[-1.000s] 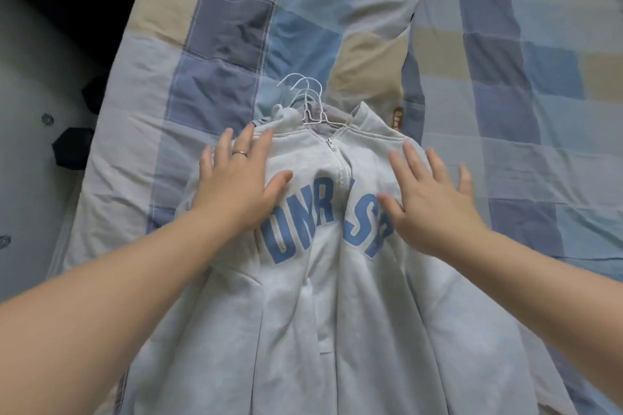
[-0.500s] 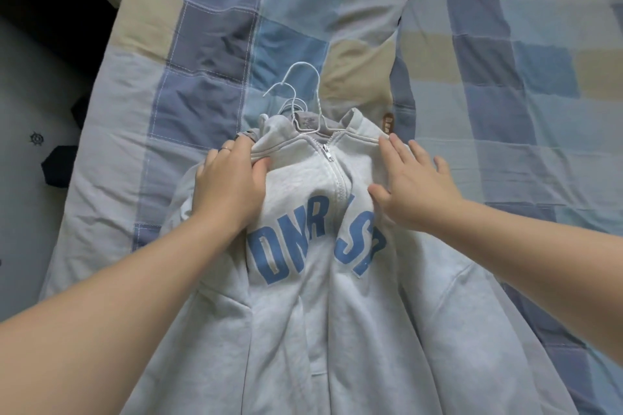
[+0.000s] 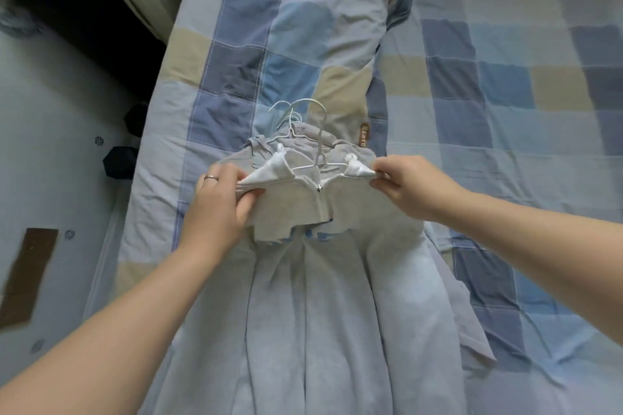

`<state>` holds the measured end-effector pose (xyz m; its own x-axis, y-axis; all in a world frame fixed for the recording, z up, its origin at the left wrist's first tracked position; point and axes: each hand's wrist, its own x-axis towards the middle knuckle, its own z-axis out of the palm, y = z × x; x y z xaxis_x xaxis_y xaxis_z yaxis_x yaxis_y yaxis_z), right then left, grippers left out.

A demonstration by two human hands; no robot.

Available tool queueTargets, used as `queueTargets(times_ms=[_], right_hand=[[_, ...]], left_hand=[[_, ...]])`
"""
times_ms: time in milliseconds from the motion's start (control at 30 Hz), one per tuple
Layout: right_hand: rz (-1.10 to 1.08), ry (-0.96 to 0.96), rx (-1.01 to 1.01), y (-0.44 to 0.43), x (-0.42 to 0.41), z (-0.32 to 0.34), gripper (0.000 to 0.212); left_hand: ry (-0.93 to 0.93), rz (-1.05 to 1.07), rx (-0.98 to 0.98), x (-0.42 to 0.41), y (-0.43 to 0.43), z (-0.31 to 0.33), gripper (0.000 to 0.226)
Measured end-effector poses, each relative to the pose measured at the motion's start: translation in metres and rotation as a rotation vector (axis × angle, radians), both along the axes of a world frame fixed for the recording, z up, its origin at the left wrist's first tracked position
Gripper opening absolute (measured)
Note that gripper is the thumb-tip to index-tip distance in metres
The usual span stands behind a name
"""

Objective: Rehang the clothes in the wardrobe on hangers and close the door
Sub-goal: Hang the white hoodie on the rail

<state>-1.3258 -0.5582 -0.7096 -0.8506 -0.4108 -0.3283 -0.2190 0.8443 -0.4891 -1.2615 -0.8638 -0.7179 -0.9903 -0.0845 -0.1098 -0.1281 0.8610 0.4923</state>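
On the bed's patchwork quilt of blue, beige and grey squares (image 3: pixel 505 94) lies a pale grey zip-front hooded sweatshirt (image 3: pixel 303 330), its collar folded back toward the person. The left hand (image 3: pixel 219 205), a ring on one finger, pinches the left collar flap closed between thumb and fingers. In the middle, thin white wire hangers (image 3: pixel 303 131) sit in the neck opening, hooks pointing away. The right hand (image 3: pixel 411 185) pinches the right collar corner likewise. To hang it well, hold both flaps level, spread them evenly and seat each shoulder over a hanger arm before lifting.
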Motion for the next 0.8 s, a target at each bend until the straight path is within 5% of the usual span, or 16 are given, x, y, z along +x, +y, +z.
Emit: queueTargets(times_ms=[133,267,600,800], right_hand=[[0.021,0.003,-0.150,0.020,0.047,0.060,0.012],[0.018,-0.008,-0.268,0.038,0.103,0.113,0.019],[0.105,0.034,-0.409,0.042,0.209,0.190,0.010],[0.211,0.028,-0.437,0.023,0.270,0.218,0.004]], left_hand=[[-0.048,0.195,0.059,0.057,0.021,0.053,0.032],[-0.058,0.350,0.104,0.130,0.040,0.109,0.043],[-0.167,0.496,0.289,0.300,0.057,0.201,0.042],[-0.030,0.665,0.326,0.412,0.074,0.238,0.037]])
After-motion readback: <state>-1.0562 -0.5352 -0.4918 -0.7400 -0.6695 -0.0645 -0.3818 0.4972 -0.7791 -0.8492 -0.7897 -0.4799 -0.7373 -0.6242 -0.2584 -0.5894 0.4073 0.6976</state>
